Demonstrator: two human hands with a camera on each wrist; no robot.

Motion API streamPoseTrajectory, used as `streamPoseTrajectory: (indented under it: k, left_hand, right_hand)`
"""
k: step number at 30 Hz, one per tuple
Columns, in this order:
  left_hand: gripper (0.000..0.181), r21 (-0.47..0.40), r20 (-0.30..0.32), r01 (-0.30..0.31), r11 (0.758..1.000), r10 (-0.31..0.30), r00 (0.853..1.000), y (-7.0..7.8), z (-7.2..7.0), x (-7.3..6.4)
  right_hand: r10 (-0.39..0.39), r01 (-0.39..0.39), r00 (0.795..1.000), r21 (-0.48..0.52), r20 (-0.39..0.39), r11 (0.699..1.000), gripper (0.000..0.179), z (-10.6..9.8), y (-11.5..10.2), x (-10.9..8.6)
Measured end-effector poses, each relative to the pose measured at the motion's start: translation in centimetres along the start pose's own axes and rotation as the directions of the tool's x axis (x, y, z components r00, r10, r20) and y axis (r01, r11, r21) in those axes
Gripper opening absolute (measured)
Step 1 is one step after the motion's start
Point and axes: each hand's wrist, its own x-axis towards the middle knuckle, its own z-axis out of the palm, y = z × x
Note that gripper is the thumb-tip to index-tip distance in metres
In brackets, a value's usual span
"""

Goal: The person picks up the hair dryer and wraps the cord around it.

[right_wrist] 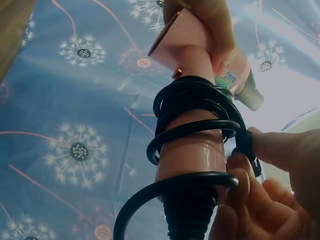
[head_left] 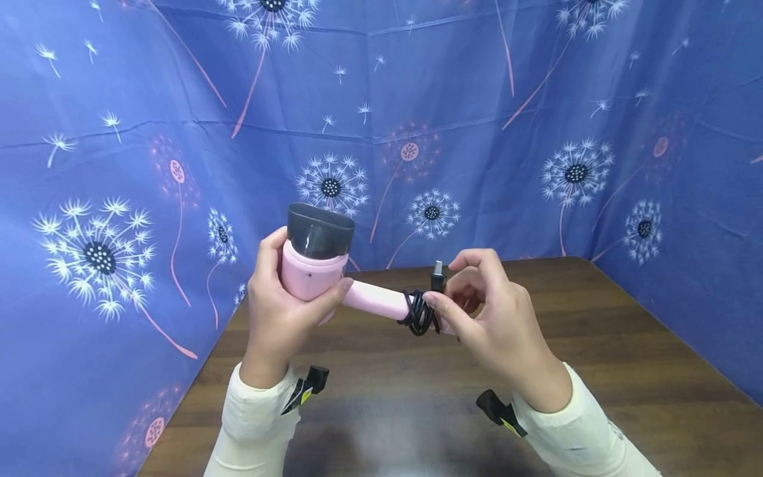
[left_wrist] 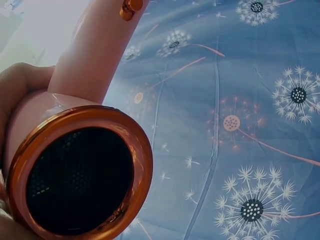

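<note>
My left hand (head_left: 277, 315) grips a pink hair dryer (head_left: 310, 277) round its barrel, holding it above the table. A black nozzle (head_left: 320, 232) tops the barrel and tilts upward. In the left wrist view, the copper-coloured rim (left_wrist: 145, 160) circles the dark rear grille (left_wrist: 80, 180). Black cord (head_left: 417, 315) is wound in several loops round the handle (head_left: 378, 299), which points right. At the handle's end, my right hand (head_left: 501, 324) pinches the cord between thumb and fingers, just below the upright plug (head_left: 438, 278). One loose cord loop (right_wrist: 125, 210) hangs out from the handle in the right wrist view.
Below both hands lies a brown wooden table (head_left: 381, 397). Blue cloth (head_left: 477, 199) with a dandelion print hangs at the back and both sides. Small black cameras are strapped to both wrists over white sleeves (head_left: 253, 424).
</note>
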Motion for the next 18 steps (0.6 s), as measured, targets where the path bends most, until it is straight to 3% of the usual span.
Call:
streamPoseTrajectory:
  k: [7,11,14,18]
  left_hand:
    - [0.090,-0.008,0.031,0.005,1.000,-0.005,1.000,-0.1,0.1,0.1]
    - [0.088,0.000,0.044,0.030,1.000,-0.030,0.999,0.3,0.3,0.0]
    - [0.085,0.011,0.032,0.060,0.998,-0.061,0.998,1.1,0.3,-0.1]
    - [0.084,0.044,0.013,0.103,0.994,-0.104,0.995,2.4,0.3,0.0]
  right_hand:
    - [-0.132,0.131,0.991,-0.055,-0.015,0.990,0.031,0.6,0.5,0.4]
    - [-0.158,0.161,0.987,-0.118,0.035,0.980,0.032,0.8,0.6,0.1]
    - [-0.135,0.156,0.982,-0.171,0.129,0.973,0.049,0.9,0.4,-0.4]
    - [-0.106,0.171,0.961,-0.248,0.255,0.953,0.083,1.4,0.1,-0.9]
